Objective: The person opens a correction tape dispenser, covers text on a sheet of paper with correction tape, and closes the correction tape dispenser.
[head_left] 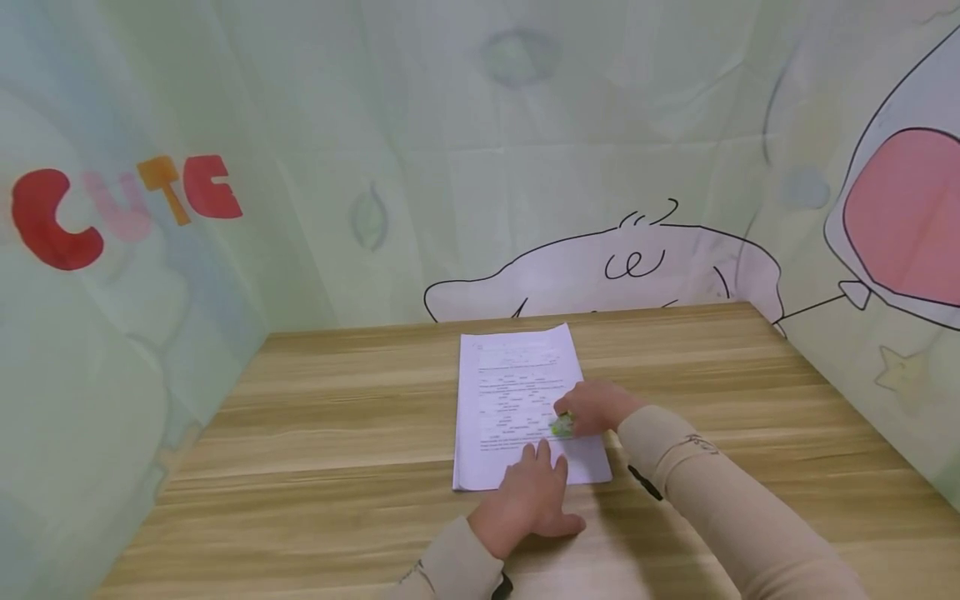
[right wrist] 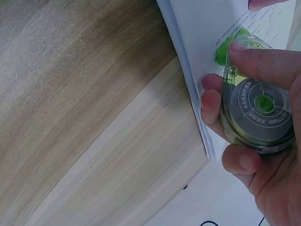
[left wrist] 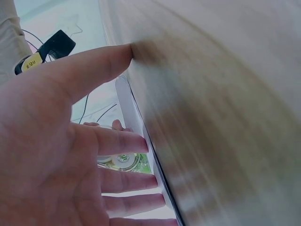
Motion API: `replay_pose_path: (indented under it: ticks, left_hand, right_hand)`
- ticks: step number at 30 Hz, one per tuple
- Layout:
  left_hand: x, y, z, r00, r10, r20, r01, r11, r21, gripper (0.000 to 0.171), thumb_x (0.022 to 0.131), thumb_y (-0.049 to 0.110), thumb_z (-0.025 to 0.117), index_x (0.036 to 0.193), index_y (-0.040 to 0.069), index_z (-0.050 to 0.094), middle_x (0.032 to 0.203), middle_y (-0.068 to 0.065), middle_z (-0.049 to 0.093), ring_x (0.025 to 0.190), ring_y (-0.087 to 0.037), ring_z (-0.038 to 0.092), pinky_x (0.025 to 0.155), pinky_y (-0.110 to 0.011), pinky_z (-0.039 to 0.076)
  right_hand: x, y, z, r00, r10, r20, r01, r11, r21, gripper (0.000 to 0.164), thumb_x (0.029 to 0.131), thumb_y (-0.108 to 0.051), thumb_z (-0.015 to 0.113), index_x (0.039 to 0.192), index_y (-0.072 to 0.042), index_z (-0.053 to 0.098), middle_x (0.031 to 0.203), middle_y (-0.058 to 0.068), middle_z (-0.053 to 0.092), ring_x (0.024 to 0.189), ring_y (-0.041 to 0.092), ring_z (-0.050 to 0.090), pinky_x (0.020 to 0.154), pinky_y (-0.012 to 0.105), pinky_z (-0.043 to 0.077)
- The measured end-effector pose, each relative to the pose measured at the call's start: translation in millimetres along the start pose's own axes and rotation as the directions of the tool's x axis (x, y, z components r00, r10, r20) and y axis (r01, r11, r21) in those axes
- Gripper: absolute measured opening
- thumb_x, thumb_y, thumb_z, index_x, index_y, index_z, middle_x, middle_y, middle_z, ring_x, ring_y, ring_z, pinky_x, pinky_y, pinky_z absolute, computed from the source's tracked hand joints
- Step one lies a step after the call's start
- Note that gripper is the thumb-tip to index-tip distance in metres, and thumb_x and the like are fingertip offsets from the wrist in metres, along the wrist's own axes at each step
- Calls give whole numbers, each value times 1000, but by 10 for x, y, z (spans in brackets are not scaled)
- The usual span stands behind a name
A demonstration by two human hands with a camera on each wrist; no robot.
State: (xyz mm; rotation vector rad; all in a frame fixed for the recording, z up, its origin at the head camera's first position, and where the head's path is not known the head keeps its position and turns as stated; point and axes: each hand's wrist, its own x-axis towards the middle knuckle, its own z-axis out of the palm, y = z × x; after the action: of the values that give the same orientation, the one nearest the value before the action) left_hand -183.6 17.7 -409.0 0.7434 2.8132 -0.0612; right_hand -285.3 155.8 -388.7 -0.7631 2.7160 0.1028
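A stack of printed paper sheets (head_left: 517, 358) lies on the wooden table, its top right corner slightly raised. My right hand (head_left: 597, 406) grips a clear green correction tape dispenser (right wrist: 258, 106), thumb on one side and fingers curled round the other. Its green tip end (right wrist: 225, 49) is over the lower right of the printed text; contact with the page cannot be made out. My left hand (head_left: 531, 497) spreads its fingers over the sheets' bottom edge, with the thumb out on the table. In the left wrist view the dispenser (left wrist: 123, 160) shows behind those fingers.
The wooden table (head_left: 337, 400) reaches back to a cartoon-printed fabric wall (head_left: 337, 167), with more fabric along both sides. A black wrist device (left wrist: 60, 44) with a yellow label sits at the right sleeve.
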Motion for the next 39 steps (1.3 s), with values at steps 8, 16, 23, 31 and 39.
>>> replay_pose_path:
  ticks: [8,16,23,31,39]
  left_hand:
    - [-7,-4,8,1000,8,-14,-8,1000,-5,83,73,61,62,134,7,46,139,-19,39,125,-31,40,88,-43,49]
    - [0,5,28,1000,5,-22,-5,1000,-8,82,74,61,62,134,8,46,139,-19,39,124,-30,40,88,-42,49]
    - [11,9,29,1000,-3,-11,3,1000,-17,83,73,62,61,135,9,45,140,-19,38,126,-30,39,90,-43,47]
    - [24,6,23,1000,-7,-15,6,1000,-16,84,73,62,62,135,9,45,139,-19,38,126,-30,39,90,-43,47]
    - [0,-1,7,1000,-10,-10,9,999,-40,83,73,60,63,134,7,45,140,-20,38,127,-32,39,91,-44,47]
  right_hand:
    - [-12,33,12,999,-31,-13,31,999,-24,33,81,-13,58,113,-15,64,93,1,63,76,18,48,71,34,42]
    - [-9,52,36,1000,-8,-5,8,1000,-16,33,82,-16,59,115,-17,64,104,3,66,80,18,50,78,37,45]
    - [-33,51,17,1000,5,-6,-5,1000,-3,33,81,-15,60,114,-16,64,104,3,66,79,17,50,77,36,44]
    - [-73,54,-14,1000,0,-16,0,1000,3,35,80,-12,59,114,-14,64,100,3,65,76,18,48,72,34,42]
    - [-91,105,26,1000,4,-27,-4,1000,-13,35,79,-10,59,113,-14,64,97,3,64,76,18,47,71,34,41]
